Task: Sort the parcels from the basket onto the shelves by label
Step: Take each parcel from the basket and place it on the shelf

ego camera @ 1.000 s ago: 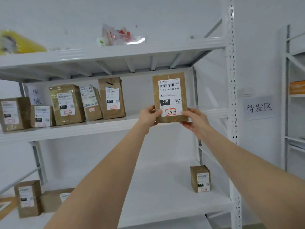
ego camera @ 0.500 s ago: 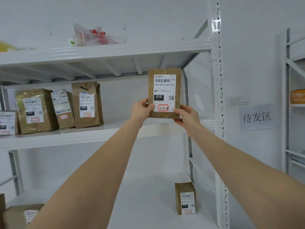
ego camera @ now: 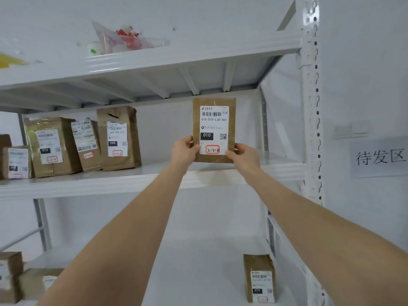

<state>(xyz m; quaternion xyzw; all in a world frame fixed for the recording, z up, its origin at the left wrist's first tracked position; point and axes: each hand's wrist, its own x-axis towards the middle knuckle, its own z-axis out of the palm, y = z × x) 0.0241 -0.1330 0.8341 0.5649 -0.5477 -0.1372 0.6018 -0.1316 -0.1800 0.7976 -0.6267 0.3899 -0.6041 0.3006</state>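
Observation:
A flat brown parcel [ego camera: 213,102] with a white label reading 010 and a red-boxed handwritten code stands upright over the right part of the middle shelf [ego camera: 154,180]. My left hand [ego camera: 184,151] pinches its lower left corner. My right hand [ego camera: 245,156] pinches its lower right corner. The parcel's bottom edge sits about level with the shelf surface; I cannot tell whether it touches. The basket is out of view.
Several brown labelled parcels [ego camera: 119,138] stand in a row at the left of the middle shelf. One small parcel [ego camera: 259,277] stands on the lower shelf at right, others at far left. A plastic bag [ego camera: 128,38] lies on the top shelf. The white upright post [ego camera: 311,107] is close on the right.
Both hands have carried the parcel a little deeper over the middle shelf, keeping the same hold. The view shifted, so the shelf's row of parcels sits further right in frame than half a second ago.

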